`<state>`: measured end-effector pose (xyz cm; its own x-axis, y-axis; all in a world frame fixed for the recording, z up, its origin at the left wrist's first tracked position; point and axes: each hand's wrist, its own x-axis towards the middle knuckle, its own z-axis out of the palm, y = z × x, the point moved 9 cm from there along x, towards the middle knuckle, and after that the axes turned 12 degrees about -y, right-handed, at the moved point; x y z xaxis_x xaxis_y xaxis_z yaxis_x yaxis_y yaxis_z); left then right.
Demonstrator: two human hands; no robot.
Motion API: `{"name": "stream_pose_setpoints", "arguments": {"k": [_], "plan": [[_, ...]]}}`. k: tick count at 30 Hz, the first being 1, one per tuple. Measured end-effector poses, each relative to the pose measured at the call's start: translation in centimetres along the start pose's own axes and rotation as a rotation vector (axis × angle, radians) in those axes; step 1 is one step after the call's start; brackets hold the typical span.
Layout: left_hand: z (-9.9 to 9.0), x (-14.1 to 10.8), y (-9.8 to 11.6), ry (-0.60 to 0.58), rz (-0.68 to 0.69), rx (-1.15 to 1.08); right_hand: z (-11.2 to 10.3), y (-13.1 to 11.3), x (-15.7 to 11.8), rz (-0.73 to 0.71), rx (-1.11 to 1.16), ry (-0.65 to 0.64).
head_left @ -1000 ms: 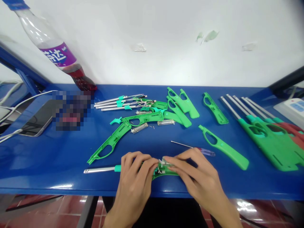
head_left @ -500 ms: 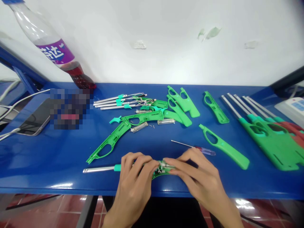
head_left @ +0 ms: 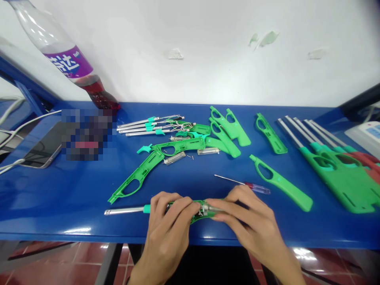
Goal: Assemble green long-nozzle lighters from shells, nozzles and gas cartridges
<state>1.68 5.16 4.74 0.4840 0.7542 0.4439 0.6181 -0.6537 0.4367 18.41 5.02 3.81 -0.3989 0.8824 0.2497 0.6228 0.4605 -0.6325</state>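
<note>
Holding clear fuel reservoir at open green lighter handle half, near front edge of blue table; metal tube points left. My left hand grips handle toward tube end. My right hand pinches reservoir, thumb against fingers. Judgement: keep white wire unpinched, press evenly, hold handle flat. Exact seating hidden by fingers. Screwdriver lies just beyond right hand.

Left hand, right hand (nearby), fingers bent
</note>
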Motion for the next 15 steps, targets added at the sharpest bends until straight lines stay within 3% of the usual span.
{"name": "stream_pose_setpoints", "arguments": {"k": [15], "plan": [[0.12,0.08,0.01,-0.026,0.008,-0.031,-0.13,0.17,-0.04,-0.003,0.035,0.005]]}}
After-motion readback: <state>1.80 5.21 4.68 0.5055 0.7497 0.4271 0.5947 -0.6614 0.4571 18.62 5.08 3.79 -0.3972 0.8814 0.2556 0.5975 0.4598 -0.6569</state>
